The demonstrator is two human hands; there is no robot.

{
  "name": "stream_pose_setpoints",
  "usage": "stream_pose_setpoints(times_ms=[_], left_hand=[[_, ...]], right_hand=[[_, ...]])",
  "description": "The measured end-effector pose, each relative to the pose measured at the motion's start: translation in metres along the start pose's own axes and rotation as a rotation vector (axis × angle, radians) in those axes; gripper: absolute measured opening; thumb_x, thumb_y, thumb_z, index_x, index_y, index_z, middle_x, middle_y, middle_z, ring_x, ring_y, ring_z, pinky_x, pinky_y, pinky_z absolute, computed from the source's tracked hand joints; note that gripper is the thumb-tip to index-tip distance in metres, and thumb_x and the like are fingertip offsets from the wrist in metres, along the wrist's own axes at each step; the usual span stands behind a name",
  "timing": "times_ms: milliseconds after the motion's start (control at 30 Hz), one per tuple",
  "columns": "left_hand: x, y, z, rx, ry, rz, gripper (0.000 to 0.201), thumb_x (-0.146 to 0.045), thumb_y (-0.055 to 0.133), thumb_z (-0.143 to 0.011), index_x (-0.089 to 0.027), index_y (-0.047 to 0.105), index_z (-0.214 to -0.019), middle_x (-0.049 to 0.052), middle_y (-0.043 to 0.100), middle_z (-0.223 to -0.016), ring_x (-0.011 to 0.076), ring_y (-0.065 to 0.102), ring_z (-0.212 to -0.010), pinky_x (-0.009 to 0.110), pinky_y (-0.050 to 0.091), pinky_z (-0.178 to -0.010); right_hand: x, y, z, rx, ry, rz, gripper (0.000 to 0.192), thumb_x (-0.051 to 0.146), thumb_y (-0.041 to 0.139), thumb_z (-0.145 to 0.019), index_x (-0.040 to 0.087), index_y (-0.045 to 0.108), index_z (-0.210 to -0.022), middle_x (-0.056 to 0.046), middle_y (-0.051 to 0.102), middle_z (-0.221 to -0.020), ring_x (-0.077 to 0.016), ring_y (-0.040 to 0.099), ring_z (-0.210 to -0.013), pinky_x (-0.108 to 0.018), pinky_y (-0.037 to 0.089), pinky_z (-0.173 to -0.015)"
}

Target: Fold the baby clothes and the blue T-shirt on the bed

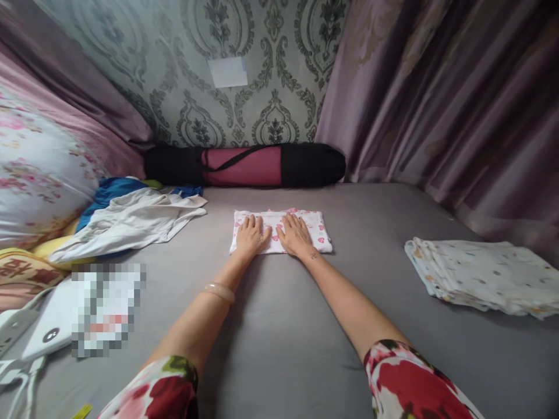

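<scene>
A white cloth with pink and red hearts (321, 226), folded into a flat rectangle, lies on the grey bed sheet (279, 326) in front of me. My left hand (252, 235) rests flat on its left half, fingers stretched out and pointing away from me. On the right half lies my right hand (294, 233), palm down with the fingers extended. The two thumbs point toward each other with a small gap between them. Both palms press on the cloth, and neither hand grips it. The exact kind of the folded cloth is hard to tell.
A stack of folded patterned cloths (484, 276) lies at right. Loose clothes (144, 218) and a floral pillow (39, 174) are at left, above a white device with cables (52, 326). A black and maroon roll bag (244, 166) lies along the wall, between curtains (393, 93).
</scene>
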State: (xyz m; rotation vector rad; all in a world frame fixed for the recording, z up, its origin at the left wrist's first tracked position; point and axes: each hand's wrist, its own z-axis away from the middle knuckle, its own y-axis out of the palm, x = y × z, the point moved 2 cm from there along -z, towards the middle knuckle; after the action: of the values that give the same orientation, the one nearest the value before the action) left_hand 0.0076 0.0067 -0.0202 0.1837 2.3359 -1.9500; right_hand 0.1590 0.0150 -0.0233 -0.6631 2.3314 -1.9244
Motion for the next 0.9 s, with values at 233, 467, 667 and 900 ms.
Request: stream_pose_setpoints(times_ms=[233,467,667,900], left_hand=[[0.017,-0.005,0.000,-0.017,-0.017,0.008,0.060,-0.055,0.031,-0.095,-0.018,0.043,-0.140,0.015,0.044,-0.146,0.0331,0.037,-0.134,0.045,0.029,-0.110],[0.022,0.001,-0.001,0.046,-0.144,0.037,0.079,-0.061,0.028,-0.092,-0.004,0.033,-0.146,0.024,0.026,-0.155,0.0355,0.023,-0.144,0.047,0.023,-0.114],[0.021,0.002,-0.001,0.041,-0.180,0.039,0.081,-0.061,0.027,-0.092,-0.002,0.032,-0.146,0.025,0.026,-0.154,0.0342,0.022,-0.145,0.049,0.022,-0.114],[0.025,-0.002,0.000,0.111,-0.140,0.029,0.075,-0.057,0.027,-0.094,-0.002,0.031,-0.146,0.025,0.024,-0.155,0.0342,0.022,-0.145,0.049,0.022,-0.114]], right_hand=[[-0.030,-0.009,0.006,0.012,0.055,0.041,0.058,0.040,0.031,-0.099,0.006,0.040,-0.145,-0.013,0.031,-0.155,-0.0276,0.024,-0.144,-0.043,0.011,-0.117],[-0.062,-0.018,0.015,-0.041,0.152,0.088,0.058,0.040,0.027,-0.100,0.007,0.036,-0.147,-0.016,0.034,-0.154,-0.0255,0.026,-0.143,-0.040,0.016,-0.116],[-0.065,-0.024,0.020,-0.133,0.209,0.071,0.058,0.035,0.020,-0.101,0.004,0.033,-0.147,-0.016,0.027,-0.157,-0.0239,0.021,-0.145,-0.038,0.017,-0.116],[-0.070,-0.021,0.016,0.037,0.225,0.064,0.059,0.036,0.024,-0.101,0.000,0.032,-0.147,-0.017,0.028,-0.156,-0.0266,0.020,-0.145,-0.039,0.016,-0.116]])
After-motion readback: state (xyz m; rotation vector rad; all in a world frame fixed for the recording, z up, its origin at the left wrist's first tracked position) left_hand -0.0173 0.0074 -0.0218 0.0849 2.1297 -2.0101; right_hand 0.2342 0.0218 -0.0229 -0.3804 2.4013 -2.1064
